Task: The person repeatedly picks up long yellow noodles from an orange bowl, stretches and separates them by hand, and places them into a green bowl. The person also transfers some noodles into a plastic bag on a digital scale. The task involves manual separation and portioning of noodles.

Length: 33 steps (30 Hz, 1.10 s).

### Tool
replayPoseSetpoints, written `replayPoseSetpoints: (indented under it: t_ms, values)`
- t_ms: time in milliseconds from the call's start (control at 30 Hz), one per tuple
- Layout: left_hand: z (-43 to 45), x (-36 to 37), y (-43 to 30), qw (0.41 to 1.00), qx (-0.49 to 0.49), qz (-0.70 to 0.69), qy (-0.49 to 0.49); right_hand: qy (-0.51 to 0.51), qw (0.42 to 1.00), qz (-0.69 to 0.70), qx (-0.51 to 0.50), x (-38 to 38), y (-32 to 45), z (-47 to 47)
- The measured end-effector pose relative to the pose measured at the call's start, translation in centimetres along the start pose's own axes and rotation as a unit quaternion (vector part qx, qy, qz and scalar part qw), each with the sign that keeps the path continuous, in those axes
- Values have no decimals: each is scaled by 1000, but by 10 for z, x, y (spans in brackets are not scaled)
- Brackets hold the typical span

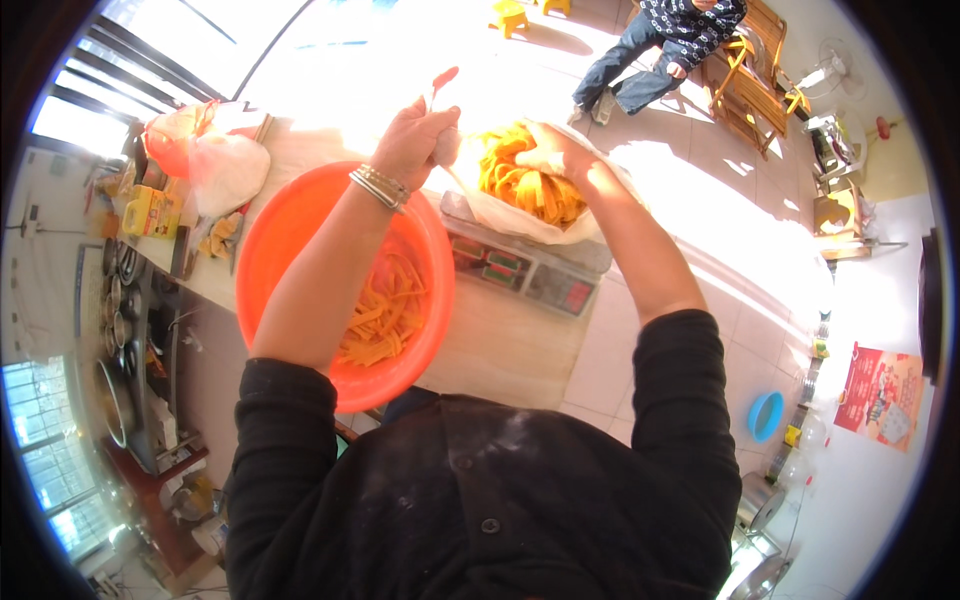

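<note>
Flat yellow strips, apparently noodles [536, 191], fill a pale plastic bag [517, 221] that rests on a digital scale [559, 285]. My right hand [551, 154] reaches into the bag's mouth and lies on the strips, fingers spread. Raised at the bag's left side, my left hand [420, 142] is closed and seems to grip the bag's edge; glare blurs this spot. A small red piece [445, 77] sticks up beyond that fist. Below my left forearm stands an orange plastic basin [262, 262] with more yellow strips [382, 322] at its bottom.
On the table [510, 345], to the left, are plastic bags [225, 165] and a yellow jug [150, 212]. Beyond the table a person [675, 45] sits near a wooden chair [750, 90]. A blue basin [765, 416] is on the right.
</note>
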State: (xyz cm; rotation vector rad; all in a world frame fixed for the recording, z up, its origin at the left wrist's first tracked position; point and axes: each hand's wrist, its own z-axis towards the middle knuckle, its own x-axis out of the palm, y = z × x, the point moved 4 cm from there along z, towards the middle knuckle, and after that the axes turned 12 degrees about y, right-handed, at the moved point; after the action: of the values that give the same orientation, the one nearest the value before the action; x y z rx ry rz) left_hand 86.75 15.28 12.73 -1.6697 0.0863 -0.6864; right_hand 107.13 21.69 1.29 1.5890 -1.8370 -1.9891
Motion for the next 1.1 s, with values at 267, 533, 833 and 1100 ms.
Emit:
replayPoseSetpoints:
  t_ms: [267, 533, 833, 1100]
  values:
    - [-11, -5, -9, 998, -21, 56, -22, -62, 976, -71, 198, -16, 8, -34]
    - [-20, -14, -10, 994, -13, 104, 4, 16, 908, -322, 269, -5, 27, -52]
    - [-48, -34, -7, 985, -2, 159, 71, 75, 896, -345, 269, 11, 94, -67]
    - [-185, -273, 60, 760, -282, 579, -88, 198, 979, -12, -46, 116, 242, -35]
